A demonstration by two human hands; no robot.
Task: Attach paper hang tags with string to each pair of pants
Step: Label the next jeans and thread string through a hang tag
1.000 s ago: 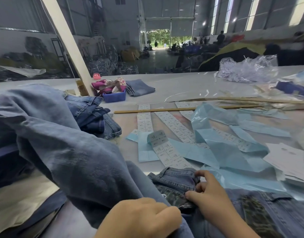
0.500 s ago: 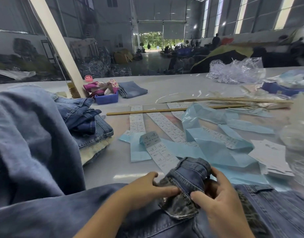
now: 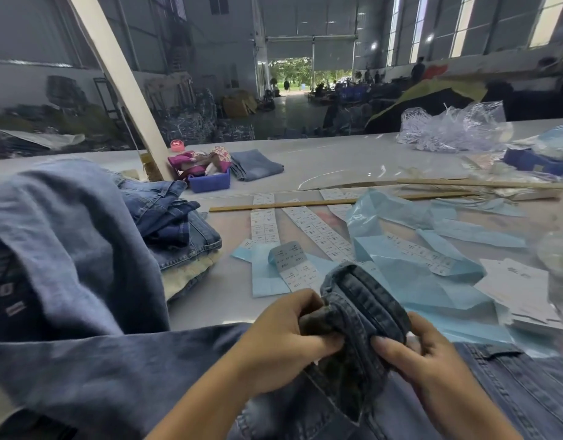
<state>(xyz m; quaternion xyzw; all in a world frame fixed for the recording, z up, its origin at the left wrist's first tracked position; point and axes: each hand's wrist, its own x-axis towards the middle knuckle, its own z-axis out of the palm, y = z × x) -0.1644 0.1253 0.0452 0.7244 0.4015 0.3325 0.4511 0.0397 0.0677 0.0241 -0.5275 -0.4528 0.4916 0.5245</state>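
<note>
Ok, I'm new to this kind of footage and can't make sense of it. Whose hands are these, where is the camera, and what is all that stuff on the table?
There is no machine here. The camera sits on a person's head and looks forward and down, so you see their own two bare hands. The left hand and the right hand both grip the bunched waistband of a pair of jeans. On the table beyond lie strips of printed labels, light blue paper sheets and a long wooden stick. To the left is a stack of folded jeans; farther back, a small blue bin. White paper cards lie at the right. No tag is being held.
</note>
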